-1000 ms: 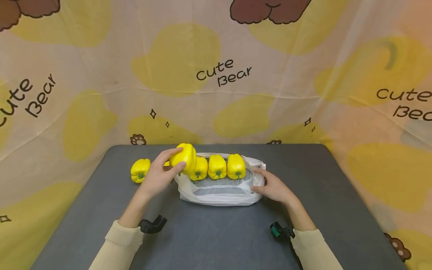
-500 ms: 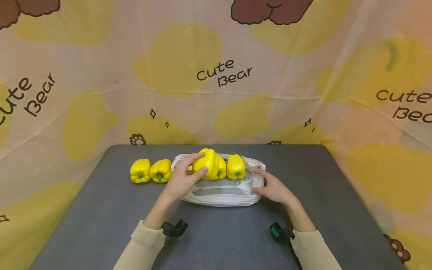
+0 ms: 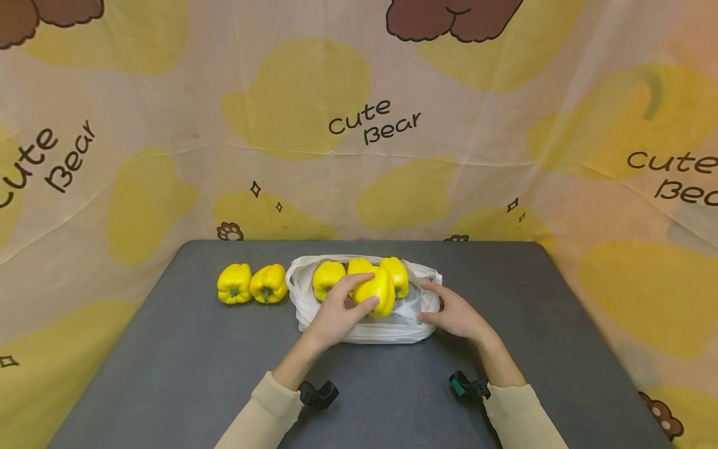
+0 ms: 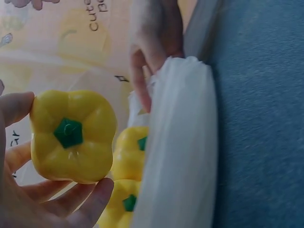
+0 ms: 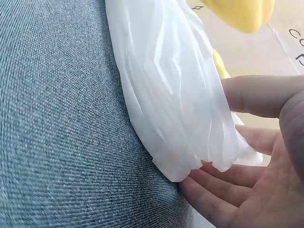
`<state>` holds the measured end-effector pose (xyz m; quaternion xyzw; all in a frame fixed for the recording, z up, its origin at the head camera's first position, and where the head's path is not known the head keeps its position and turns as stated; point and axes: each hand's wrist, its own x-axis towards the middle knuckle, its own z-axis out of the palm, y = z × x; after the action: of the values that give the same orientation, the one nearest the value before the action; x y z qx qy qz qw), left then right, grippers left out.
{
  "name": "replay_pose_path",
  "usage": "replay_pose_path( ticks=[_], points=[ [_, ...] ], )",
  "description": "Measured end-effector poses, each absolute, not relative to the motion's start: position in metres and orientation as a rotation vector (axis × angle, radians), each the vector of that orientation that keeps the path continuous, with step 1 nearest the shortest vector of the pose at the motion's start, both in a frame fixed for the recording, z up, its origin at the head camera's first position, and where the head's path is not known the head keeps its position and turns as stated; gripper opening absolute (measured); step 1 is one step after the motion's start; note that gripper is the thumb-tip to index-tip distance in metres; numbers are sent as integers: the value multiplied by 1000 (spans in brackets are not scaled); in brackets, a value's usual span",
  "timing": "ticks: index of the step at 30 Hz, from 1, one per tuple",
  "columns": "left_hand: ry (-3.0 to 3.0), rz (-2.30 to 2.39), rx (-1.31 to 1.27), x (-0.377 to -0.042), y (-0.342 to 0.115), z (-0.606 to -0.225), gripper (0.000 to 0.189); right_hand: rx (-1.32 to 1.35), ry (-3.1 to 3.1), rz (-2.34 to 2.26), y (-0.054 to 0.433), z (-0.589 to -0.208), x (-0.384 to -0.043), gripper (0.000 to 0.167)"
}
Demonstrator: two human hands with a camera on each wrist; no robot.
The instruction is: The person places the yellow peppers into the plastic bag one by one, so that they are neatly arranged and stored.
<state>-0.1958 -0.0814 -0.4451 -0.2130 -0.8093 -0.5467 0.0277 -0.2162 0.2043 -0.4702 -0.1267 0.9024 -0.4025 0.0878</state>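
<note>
One yellow pepper (image 3: 381,290), presumably light, firm and slick, is best gripped round its sides, as is done by the left hand (image 3: 334,315) over the crinkled white bag (image 3: 387,335), whose right edge is grasped by the right hand (image 3: 457,313).

Dim, soft left wrist view.

Glossy peppers (image 3: 377,292); crinkled plastic bag (image 3: 373,335); woven-cloth tabletop (image 3: 392,399).

bkgd cloth (image 3: 477,134), pnk-beige, creased | yel blobs (image 3: 303,100), "Cute Bear" txt (image 3: 377,133) | dk gry tbl (image 3: 146,368)
</note>
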Motion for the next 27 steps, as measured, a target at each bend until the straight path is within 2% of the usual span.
replay_pose_path(
  ticks=[27],
  points=[
    [-2691,-1586,-726,-185,-59,-472,52,-393,2690,-1166,205,-471,-217,74]
  ],
)
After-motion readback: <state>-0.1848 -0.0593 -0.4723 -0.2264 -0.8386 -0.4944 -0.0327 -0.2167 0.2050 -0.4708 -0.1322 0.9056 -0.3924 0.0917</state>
